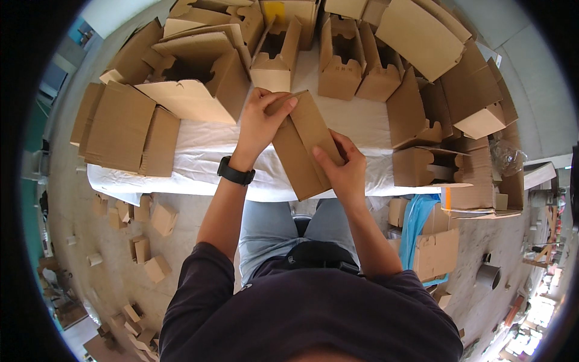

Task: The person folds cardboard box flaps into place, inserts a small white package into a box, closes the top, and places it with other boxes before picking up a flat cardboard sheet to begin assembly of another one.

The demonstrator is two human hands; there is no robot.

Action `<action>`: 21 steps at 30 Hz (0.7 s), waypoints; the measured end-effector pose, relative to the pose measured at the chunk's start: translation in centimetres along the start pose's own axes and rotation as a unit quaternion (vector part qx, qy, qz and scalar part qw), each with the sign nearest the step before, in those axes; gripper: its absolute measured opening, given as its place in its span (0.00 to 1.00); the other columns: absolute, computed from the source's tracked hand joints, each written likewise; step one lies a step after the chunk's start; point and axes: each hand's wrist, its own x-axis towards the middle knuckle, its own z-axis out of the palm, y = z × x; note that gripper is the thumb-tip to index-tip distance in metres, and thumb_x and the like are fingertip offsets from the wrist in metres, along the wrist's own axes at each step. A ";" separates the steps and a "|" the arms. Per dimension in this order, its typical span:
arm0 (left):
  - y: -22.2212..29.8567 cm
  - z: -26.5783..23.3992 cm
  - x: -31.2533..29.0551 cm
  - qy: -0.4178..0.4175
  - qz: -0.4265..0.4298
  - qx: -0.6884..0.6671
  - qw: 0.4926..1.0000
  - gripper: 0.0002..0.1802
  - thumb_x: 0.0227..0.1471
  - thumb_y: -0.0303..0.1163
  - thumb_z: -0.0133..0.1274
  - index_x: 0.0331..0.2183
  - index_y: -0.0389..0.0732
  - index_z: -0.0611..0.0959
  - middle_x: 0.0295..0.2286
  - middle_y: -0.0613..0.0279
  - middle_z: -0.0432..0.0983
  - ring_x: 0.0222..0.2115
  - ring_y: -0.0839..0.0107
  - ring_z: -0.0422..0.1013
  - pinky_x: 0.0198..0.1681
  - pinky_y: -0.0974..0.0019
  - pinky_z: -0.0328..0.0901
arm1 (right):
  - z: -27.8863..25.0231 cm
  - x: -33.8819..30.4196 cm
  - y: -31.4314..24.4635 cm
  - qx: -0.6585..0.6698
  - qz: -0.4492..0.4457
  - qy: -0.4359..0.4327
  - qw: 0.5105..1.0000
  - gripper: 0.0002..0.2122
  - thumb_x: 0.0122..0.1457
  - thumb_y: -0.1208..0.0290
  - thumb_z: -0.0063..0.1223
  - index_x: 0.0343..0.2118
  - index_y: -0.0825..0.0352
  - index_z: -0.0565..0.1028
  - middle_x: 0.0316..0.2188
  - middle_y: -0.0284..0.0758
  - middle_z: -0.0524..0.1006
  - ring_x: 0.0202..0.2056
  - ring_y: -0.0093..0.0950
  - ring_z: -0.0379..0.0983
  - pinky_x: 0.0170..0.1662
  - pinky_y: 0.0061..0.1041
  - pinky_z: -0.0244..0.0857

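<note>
A flat brown cardboard box blank (304, 148) is held tilted above the near edge of a table covered in a white sheet (205, 151), just in front of the person's lap. The left hand (262, 117) grips its upper end, thumb and fingers closed over the top flap (a black watch (236, 171) sits on that wrist). The right hand (341, 166) pinches its lower right edge. Folded open cartons (341, 60) crowd the tabletop beyond; small cardboard pieces (151, 241) litter the floor at left.
</note>
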 end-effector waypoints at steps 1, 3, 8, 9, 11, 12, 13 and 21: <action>0.2 -0.1 0.0 -0.005 -0.010 -0.012 1.000 0.16 0.48 0.40 0.61 0.36 0.39 0.85 0.32 0.56 0.71 0.33 0.63 0.72 0.37 0.67 0.67 | 0.2 0.0 0.3 0.019 -0.009 0.007 1.000 0.21 0.52 0.74 0.60 0.49 0.74 0.72 0.40 0.45 0.78 0.42 0.29 0.77 0.45 0.26 0.70; 0.4 -0.1 0.0 -0.010 -0.019 -0.025 0.999 0.15 0.49 0.39 0.61 0.36 0.39 0.85 0.32 0.56 0.71 0.33 0.63 0.71 0.36 0.67 0.66 | 0.5 0.0 -0.2 0.018 0.010 0.018 1.000 0.20 0.52 0.74 0.60 0.48 0.75 0.73 0.39 0.45 0.79 0.41 0.29 0.77 0.43 0.26 0.70; 0.4 0.6 -0.4 0.005 -0.019 -0.043 0.999 0.14 0.50 0.38 0.59 0.36 0.40 0.86 0.31 0.56 0.72 0.32 0.63 0.72 0.36 0.67 0.66 | 1.1 -0.2 -0.6 -0.054 -0.019 0.053 0.997 0.18 0.51 0.74 0.61 0.45 0.75 0.73 0.38 0.45 0.79 0.37 0.33 0.78 0.41 0.27 0.71; 0.5 0.6 -0.3 0.003 -0.016 -0.020 1.000 0.14 0.51 0.39 0.59 0.36 0.40 0.86 0.31 0.56 0.72 0.32 0.63 0.72 0.36 0.67 0.66 | 1.2 -0.1 -0.2 -0.078 -0.031 0.063 0.995 0.18 0.51 0.74 0.60 0.44 0.75 0.74 0.38 0.45 0.79 0.37 0.34 0.78 0.41 0.28 0.71; 0.4 0.5 0.1 -0.003 -0.010 0.026 1.000 0.14 0.51 0.39 0.59 0.36 0.40 0.85 0.31 0.55 0.73 0.32 0.64 0.73 0.36 0.66 0.66 | 1.1 0.0 -0.1 -0.098 -0.025 0.062 0.993 0.18 0.51 0.73 0.60 0.44 0.75 0.73 0.38 0.45 0.79 0.39 0.36 0.78 0.43 0.29 0.70; 0.6 0.5 0.6 -0.013 -0.011 0.019 1.000 0.14 0.51 0.39 0.58 0.36 0.40 0.85 0.31 0.55 0.73 0.32 0.64 0.73 0.36 0.67 0.66 | 0.9 0.8 -0.4 -0.094 -0.019 0.053 0.994 0.18 0.51 0.73 0.60 0.44 0.75 0.73 0.39 0.45 0.78 0.41 0.37 0.77 0.44 0.29 0.69; 0.6 0.5 0.9 -0.023 -0.011 0.012 1.000 0.15 0.51 0.40 0.58 0.36 0.39 0.85 0.31 0.54 0.74 0.32 0.64 0.73 0.36 0.67 0.66 | 0.8 1.2 -0.9 -0.089 -0.013 0.043 0.995 0.19 0.51 0.72 0.60 0.45 0.75 0.72 0.39 0.45 0.78 0.42 0.38 0.76 0.46 0.30 0.68; 0.7 -0.4 0.9 -0.029 -0.013 -0.033 0.999 0.22 0.55 0.45 0.55 0.33 0.31 0.82 0.27 0.56 0.75 0.28 0.72 0.71 0.33 0.70 0.64 | -0.5 -1.9 1.1 0.033 -0.076 0.078 0.993 0.22 0.59 0.68 0.53 0.53 0.71 0.64 0.53 0.42 0.66 0.58 0.33 0.59 0.62 0.34 0.49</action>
